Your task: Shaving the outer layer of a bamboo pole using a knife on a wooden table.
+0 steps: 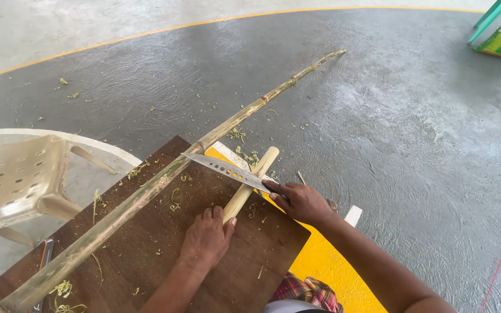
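A grey concrete floor (413,127) with a curved yellow line fills most of the view. On it sits a dark brown wooden board (146,249), scattered with green shavings. A long bamboo pole (163,179) lies diagonally across the board, its thick end at the lower left and its thin end reaching far out over the floor at the upper right. A beige plastic chair (15,179) lies tipped on its side to the left of the board.

A short pale stick (250,182) rests on the board, just right of the pole. The left hand (207,237) is closed around the stick's lower end, fingers wrapped over it. The right hand (301,202) grips the handle of a knife (227,170). The perforated blade lies across the stick's upper part, its tip touching the pole.
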